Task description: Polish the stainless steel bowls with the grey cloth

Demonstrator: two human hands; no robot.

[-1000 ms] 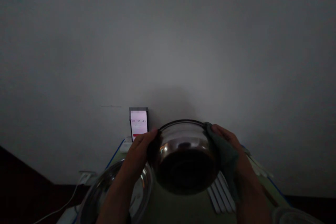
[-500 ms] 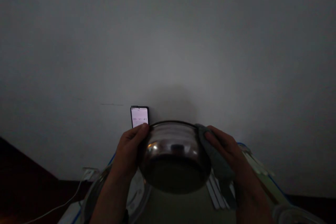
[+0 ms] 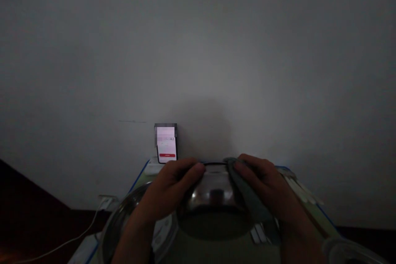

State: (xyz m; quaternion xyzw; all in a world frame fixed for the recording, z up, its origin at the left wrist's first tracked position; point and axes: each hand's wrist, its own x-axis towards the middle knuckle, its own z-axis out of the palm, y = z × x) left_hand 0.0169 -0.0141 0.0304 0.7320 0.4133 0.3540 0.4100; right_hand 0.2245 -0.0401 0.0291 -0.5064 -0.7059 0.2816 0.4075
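In dim light I hold a shiny steel bowl (image 3: 213, 198) tipped up above the table, its base toward me. My left hand (image 3: 173, 187) wraps over the bowl's far rim on the left, fingers curled closed. Pressed against the bowl's right side is a grey cloth (image 3: 247, 196), held there by my right hand (image 3: 262, 183) with its fingers bent over the rim.
A lit phone (image 3: 166, 144) leans on the wall behind the bowl. A larger steel bowl (image 3: 123, 222) sits low at the left. White slats (image 3: 260, 235) lie under the bowl, another rim (image 3: 349, 249) shows at the lower right, and a white cable (image 3: 83, 231) trails left.
The bowl has dropped lower and tilted further. Both hands have slid toward each other along its far rim, the cloth moving with the right hand.
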